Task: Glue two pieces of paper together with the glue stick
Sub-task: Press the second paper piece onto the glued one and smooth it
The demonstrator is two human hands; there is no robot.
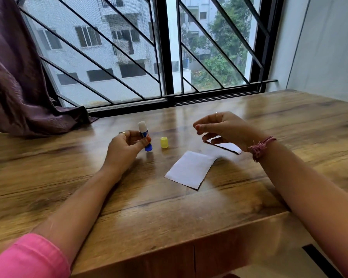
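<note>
Left hand: my left hand (127, 146) grips the glue stick (145, 137) round its blue barrel, thumb and fingers curled on it, the white glue end up and bare
Right hand: my right hand (223, 127) hangs above the table with fingers loosely curled; it holds nothing that I can see
Glue stick: upright with a slight tilt, its blue base at or just above the wood, toward the window edge of the table (169, 213)
Cap: the yellow cap (164, 142) is off and stands on the wood just beside the stick, on its right
Near paper: the larger white paper (190, 169) lies flat about the middle of the table, one corner pointing to the near edge
Far paper: the second paper (225, 146) lies just beyond it, partly under my right hand; whether the two touch I cannot tell
Step in hand: I judge the glue is ready and no glue is spread yet
Doing it well: I should pin the near paper flat with my right fingertips, tip the stick over and stroke lightly along the edge to be joined, out to the corners, then lay the other piece square on top and press
Risk: thin paper may drag or wrinkle if left unpinned
Writing: a red mark shows on the barrel's label, mostly hidden by my thumb, so I cannot read any brand
</note>
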